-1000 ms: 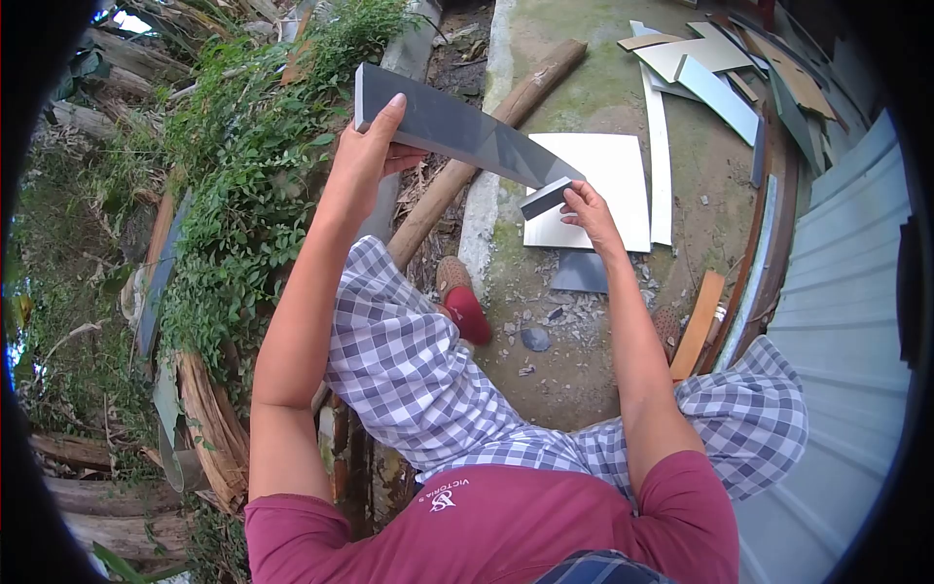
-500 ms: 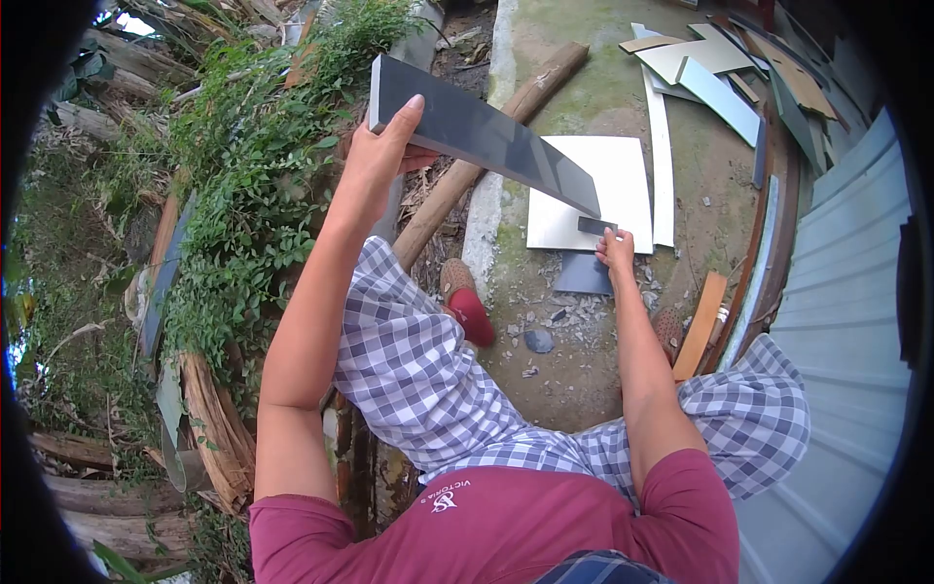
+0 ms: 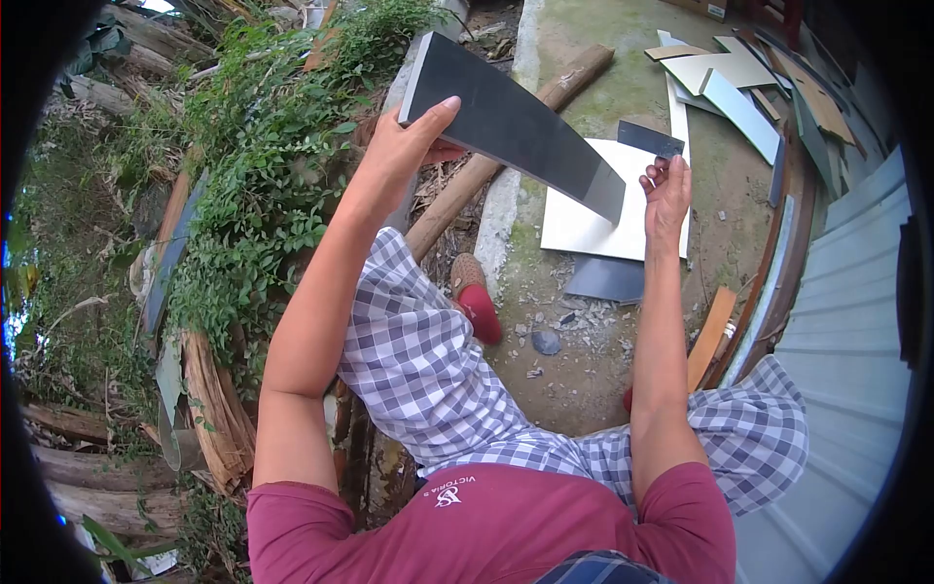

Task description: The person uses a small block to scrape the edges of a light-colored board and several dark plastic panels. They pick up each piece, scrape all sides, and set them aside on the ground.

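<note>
My left hand (image 3: 409,146) grips the upper end of a long dark grey slab (image 3: 511,122), thumb on its face and fingers behind. The slab slants down to the right, its lower end over a white square board (image 3: 584,229) on the ground. Raised beside that end, my right hand (image 3: 666,200) pinches a small, thin, dark rectangular plate (image 3: 647,139) by its near right corner. A dark sheet piece (image 3: 603,277) sticks out from under the white board's near edge.
Broken chips (image 3: 593,316) litter the concrete near my feet. A wooden log (image 3: 457,202) lies to the left, beside leafy plants (image 3: 258,185). Offcut boards (image 3: 720,88) are heaped at the far right, near a corrugated metal wall (image 3: 837,292).
My right hand has lifted the small dark plate up and to the right, away from the slab's lower end. In view, my left hand and the slab have shifted slightly right.
</note>
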Available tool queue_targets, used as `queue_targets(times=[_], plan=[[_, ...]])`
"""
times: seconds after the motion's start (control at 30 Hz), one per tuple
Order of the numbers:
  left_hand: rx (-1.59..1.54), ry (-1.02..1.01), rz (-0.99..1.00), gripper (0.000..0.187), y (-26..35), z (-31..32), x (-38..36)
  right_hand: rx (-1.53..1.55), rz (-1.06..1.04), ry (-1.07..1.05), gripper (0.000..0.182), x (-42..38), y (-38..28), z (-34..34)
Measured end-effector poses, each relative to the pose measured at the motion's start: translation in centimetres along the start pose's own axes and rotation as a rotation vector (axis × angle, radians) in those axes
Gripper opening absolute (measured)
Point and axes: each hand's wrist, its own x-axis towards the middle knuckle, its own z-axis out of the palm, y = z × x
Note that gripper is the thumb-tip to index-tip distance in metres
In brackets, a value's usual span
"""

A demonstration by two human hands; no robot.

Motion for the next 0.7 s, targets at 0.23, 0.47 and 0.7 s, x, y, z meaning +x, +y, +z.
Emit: queue_targets(times=[0.23, 0.47, 0.7], plan=[[0.000, -0.031, 0.028, 0.050, 0.8, 0.4, -0.3, -0.036, 0.170, -0.322, 0.023, -1.5, -1.8, 4.9], [0.030, -0.042, 0.046, 0.049, 1.2, 0.9, -0.5, 0.121, 0.306, -0.424, 0.025, -4.6, -1.5, 7.6], [0.056, -0.056, 0.057, 0.051, 1.3, 0.7, -0.7, -0.195, 0.278, -0.452, 0.038, -5.5, -1.4, 7.9]])
